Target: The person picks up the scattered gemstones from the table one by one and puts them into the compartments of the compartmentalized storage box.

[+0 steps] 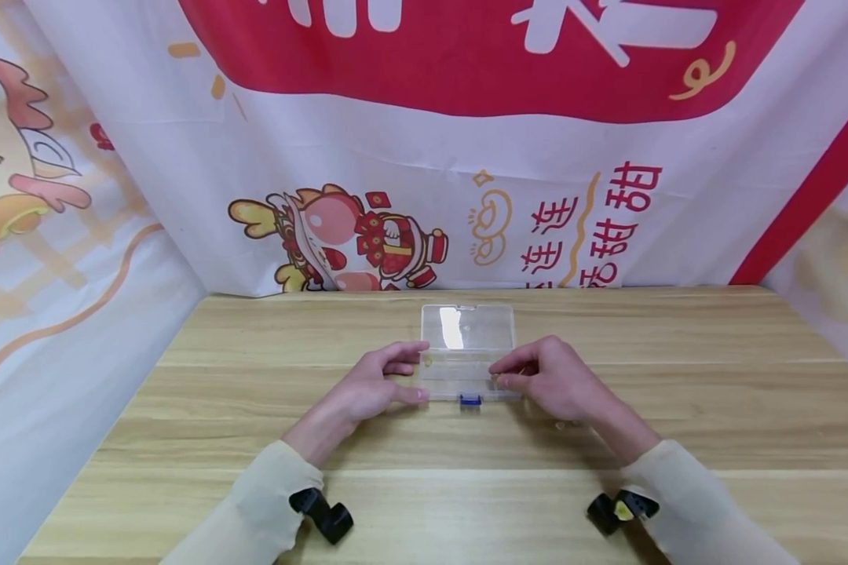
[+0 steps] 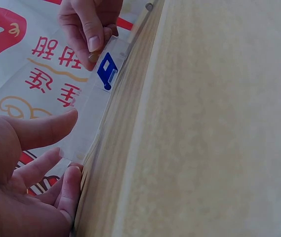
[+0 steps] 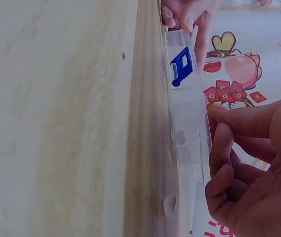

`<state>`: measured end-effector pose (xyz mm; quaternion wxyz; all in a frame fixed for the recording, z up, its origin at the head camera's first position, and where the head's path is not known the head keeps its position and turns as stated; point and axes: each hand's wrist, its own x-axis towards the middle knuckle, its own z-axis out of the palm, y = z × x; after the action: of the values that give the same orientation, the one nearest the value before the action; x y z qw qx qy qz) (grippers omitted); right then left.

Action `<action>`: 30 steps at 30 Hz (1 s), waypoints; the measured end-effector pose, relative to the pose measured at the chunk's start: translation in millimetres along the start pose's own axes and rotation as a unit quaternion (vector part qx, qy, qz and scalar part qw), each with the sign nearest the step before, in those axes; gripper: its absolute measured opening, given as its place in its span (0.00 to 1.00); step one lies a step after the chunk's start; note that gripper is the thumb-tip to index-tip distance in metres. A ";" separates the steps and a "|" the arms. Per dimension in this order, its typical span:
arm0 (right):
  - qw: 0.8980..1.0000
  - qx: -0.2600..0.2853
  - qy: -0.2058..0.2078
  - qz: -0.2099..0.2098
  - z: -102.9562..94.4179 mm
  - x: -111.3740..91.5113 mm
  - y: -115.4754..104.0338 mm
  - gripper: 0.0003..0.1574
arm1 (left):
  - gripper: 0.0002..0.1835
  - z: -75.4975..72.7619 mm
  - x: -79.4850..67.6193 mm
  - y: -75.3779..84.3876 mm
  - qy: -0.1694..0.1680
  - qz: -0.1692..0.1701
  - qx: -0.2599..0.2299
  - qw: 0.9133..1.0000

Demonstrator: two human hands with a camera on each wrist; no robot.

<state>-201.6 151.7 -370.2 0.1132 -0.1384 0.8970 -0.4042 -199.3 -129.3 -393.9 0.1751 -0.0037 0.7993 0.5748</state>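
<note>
A clear plastic box with a blue latch lies on the table, its transparent lid folded back. My left hand rests at the box's left end, the thumb at the front corner and the fingers toward the back, fairly straight. Over the right part of the box, my right hand pinches a small brownish-gold piece between thumb and forefinger. The fingertips mostly cover it, so its kind is unclear. A tiny yellowish thing shows at the box's back left.
A small roundish piece lies on the wooden table, beneath my right hand. Behind the table hangs a white and red printed cloth, with another printed cloth on the left side.
</note>
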 end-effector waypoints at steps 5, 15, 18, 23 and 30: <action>1.000 -0.004 0.003 0.012 1.3 -0.9 -1.7 0.10 | 0.39 0.9 0.7 -0.5 0.001 -0.001 -0.001 1.000; 1.000 -0.017 0.010 0.022 3.8 -0.7 -4.1 0.10 | 0.40 1.2 0.1 -0.8 0.003 0.000 -0.002 1.000; 0.999 -0.019 0.009 0.031 5.3 0.0 -6.3 0.10 | 0.40 0.4 -0.8 -1.1 0.006 -0.002 -0.006 1.000; 0.999 -0.019 0.008 0.041 7.9 -0.2 -7.1 0.09 | 0.39 0.5 -1.4 -2.2 0.005 -0.006 -0.010 1.000; 0.999 -0.023 0.013 0.043 6.9 -1.1 -8.3 0.09 | 0.38 0.1 -0.8 -0.4 0.006 -0.005 -0.004 1.000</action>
<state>-197.0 142.0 -368.3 0.1156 -0.0971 0.9124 -0.3804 -198.4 -129.5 -394.0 0.1732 -0.0116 0.7982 0.5768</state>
